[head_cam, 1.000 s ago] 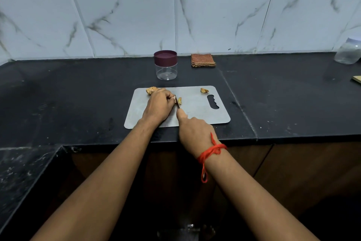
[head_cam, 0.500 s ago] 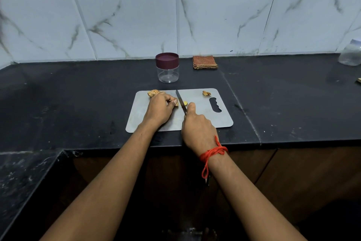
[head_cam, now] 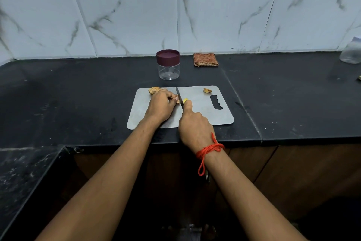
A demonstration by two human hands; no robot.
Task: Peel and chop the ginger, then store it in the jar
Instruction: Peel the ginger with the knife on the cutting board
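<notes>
The knife (head_cam: 180,98) has swung its blade up into plain view since a second ago and now lies edge-down just beside the left fingertips. On the black counter (head_cam: 78,92) the grey cutting board (head_cam: 203,116) carries all the work. Behind it the jar (head_cam: 168,64) stands lidded with nothing inside, so storing has not begun. Chopping looks barely started: a rough lump (head_cam: 154,90) and a small scrap (head_cam: 207,90) wait at the board's far edge. The left hand (head_cam: 161,105) curls over a ginger piece, mostly hidden, pinning it down. The right hand (head_cam: 195,125) grips the knife handle, forefinger along the spine, beside a yellow cut bit (head_cam: 185,100).
</notes>
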